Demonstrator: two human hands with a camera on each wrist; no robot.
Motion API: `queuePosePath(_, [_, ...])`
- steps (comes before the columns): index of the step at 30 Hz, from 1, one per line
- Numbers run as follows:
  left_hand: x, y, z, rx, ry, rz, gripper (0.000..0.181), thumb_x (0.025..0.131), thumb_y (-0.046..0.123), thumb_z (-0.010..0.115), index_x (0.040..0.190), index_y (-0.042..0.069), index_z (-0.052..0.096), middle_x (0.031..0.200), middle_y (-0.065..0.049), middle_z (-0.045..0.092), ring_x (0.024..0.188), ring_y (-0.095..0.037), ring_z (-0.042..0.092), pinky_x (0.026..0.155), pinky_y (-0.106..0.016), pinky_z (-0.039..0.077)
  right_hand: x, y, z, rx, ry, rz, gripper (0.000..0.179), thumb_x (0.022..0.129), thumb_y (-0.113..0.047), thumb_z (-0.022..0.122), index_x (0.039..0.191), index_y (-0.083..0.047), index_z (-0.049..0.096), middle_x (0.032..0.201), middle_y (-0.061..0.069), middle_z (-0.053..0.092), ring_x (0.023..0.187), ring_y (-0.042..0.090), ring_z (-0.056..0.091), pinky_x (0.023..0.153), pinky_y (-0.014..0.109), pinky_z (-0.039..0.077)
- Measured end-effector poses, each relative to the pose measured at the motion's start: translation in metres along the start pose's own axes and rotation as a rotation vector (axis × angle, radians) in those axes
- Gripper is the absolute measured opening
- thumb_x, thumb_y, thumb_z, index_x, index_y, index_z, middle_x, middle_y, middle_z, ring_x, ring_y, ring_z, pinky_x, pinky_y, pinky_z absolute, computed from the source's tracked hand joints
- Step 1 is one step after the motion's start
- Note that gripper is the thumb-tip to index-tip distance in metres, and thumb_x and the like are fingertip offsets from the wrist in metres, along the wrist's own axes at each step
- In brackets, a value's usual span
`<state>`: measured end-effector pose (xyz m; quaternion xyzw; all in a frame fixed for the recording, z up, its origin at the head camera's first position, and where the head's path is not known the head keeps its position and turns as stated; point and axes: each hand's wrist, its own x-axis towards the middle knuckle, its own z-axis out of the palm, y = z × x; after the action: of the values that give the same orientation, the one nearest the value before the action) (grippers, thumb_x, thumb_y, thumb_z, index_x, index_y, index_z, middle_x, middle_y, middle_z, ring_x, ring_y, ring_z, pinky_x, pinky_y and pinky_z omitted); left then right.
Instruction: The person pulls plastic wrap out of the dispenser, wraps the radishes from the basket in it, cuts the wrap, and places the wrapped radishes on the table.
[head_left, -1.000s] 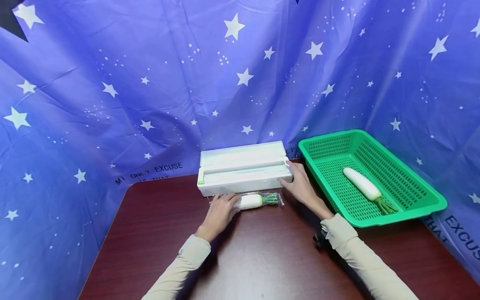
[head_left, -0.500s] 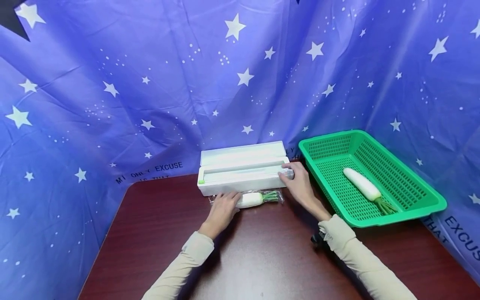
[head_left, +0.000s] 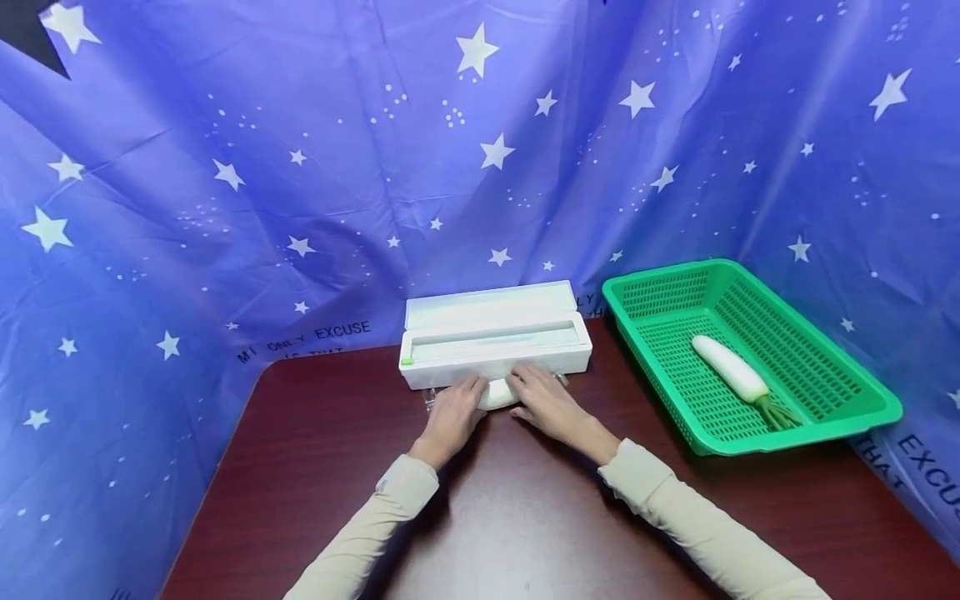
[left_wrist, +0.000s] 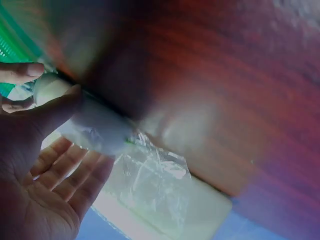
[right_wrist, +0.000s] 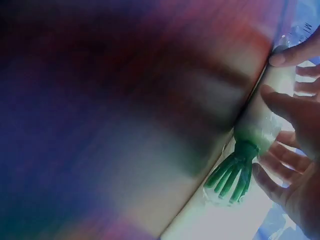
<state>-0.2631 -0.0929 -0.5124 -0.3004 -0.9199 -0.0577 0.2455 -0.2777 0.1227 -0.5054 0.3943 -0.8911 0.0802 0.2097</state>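
A white radish (head_left: 497, 395) wrapped in clear film lies on the table along the front of a long white box. My left hand (head_left: 452, 417) grips its left part, thumb on the near side and fingers on the far side. Around the leafy-end half, my right hand (head_left: 551, 407) holds it the same way, covering the stalks in the head view. The right wrist view shows the green stalks (right_wrist: 231, 172) inside the film. Loose crumpled film (left_wrist: 155, 175) sticks out past the radish's tip in the left wrist view.
The white box (head_left: 498, 367) has its lid (head_left: 491, 307) raised, a clear film roll (head_left: 517, 342) inside and a green piece (head_left: 407, 362) at its left. A green basket (head_left: 817, 333) at right holds an unwrapped radish (head_left: 731, 367). Behind hangs a starry blue curtain (head_left: 337, 167).
My right hand has left the right end of the box and film roll, moved left and down, and taken hold of the wrapped radish. My left hand has stayed on it.
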Motion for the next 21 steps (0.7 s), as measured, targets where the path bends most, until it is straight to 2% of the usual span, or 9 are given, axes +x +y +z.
queuePosePath(6, [0.001,0.002,-0.002,0.022,-0.014,0.011,0.044,0.077,0.016,0.092,0.110,0.006,0.065,0.099,-0.006,0.067,0.085,-0.025,0.070,0.062,-0.037,0.057,0.007,0.002,-0.001,-0.106,-0.035,-0.059,0.057,0.076,-0.017,0.094,0.119,0.006,0.064,0.114,0.017,0.064,0.108,0.032,0.064,0.096,0.042,0.055])
queuePosePath(13, [0.001,-0.002,-0.007,-0.053,-0.067,0.055,0.049,0.080,0.018,0.090,0.121,0.005,0.067,0.105,-0.006,0.067,0.083,-0.027,0.071,0.060,-0.040,0.056,0.006,0.005,-0.001,-0.074,-0.046,-0.038,0.048,0.080,-0.022,0.091,0.113,0.002,0.066,0.111,0.014,0.066,0.107,0.032,0.065,0.094,0.045,0.055])
queuePosePath(18, [-0.002,-0.007,-0.008,-0.139,-0.081,0.084,0.045,0.080,0.017,0.091,0.119,0.007,0.069,0.107,-0.005,0.068,0.086,-0.026,0.072,0.064,-0.041,0.058,0.001,0.005,-0.004,-0.043,-0.055,-0.071,0.041,0.082,-0.027,0.089,0.105,-0.001,0.067,0.106,0.012,0.067,0.101,0.030,0.065,0.090,0.045,0.054])
queuePosePath(21, [-0.002,-0.008,-0.011,-0.147,-0.107,0.111,0.043,0.082,0.017,0.090,0.118,0.005,0.070,0.107,-0.006,0.070,0.089,-0.026,0.072,0.069,-0.042,0.059,0.000,0.005,-0.006,-0.022,-0.065,-0.072,0.038,0.083,-0.027,0.088,0.102,-0.002,0.067,0.104,0.011,0.066,0.098,0.029,0.064,0.087,0.044,0.054])
